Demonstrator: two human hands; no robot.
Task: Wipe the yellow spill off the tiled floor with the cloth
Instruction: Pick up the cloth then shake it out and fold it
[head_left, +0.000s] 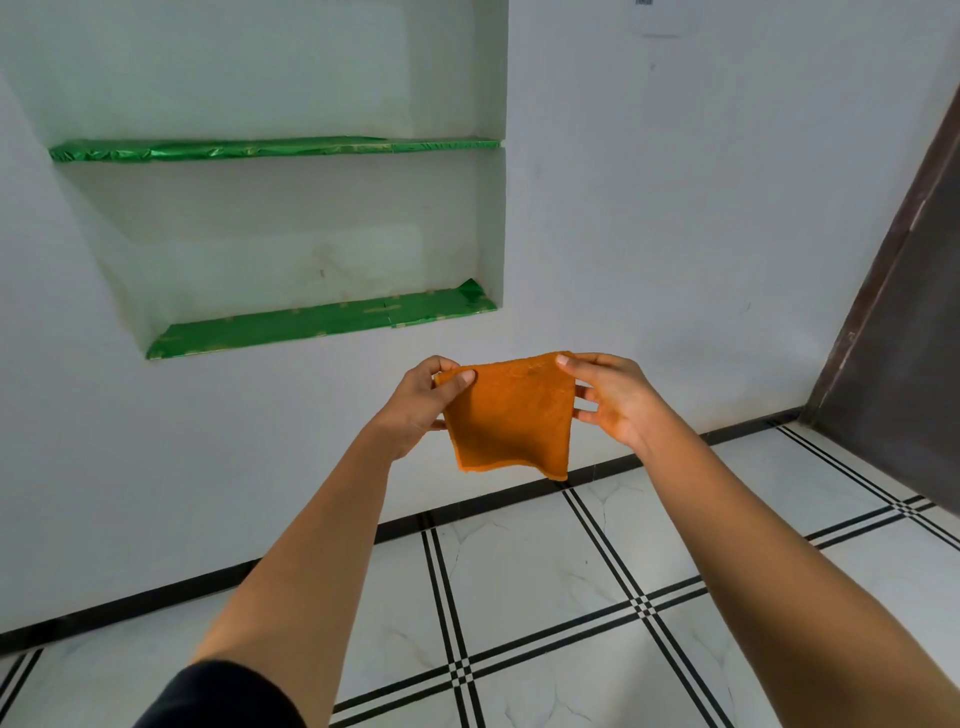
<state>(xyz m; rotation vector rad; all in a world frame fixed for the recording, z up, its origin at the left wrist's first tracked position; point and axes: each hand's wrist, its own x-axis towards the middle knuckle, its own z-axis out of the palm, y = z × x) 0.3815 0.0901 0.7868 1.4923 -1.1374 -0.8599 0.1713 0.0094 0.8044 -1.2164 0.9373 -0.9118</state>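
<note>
An orange cloth (509, 415) hangs spread out in the air in front of the white wall, well above the floor. My left hand (421, 400) pinches its upper left corner between thumb and fingers. My right hand (610, 397) pinches the upper right corner, with the other fingers spread behind the cloth's edge. The cloth's lower edge droops free. The tiled floor (545, 587) is white with black double lines. No yellow spill shows on the visible tiles.
A wall niche with two green-lined shelves (322, 322) is set into the white wall at upper left. A black skirting strip (208, 587) runs along the wall's foot. A dark brown door (904, 364) stands at the right edge.
</note>
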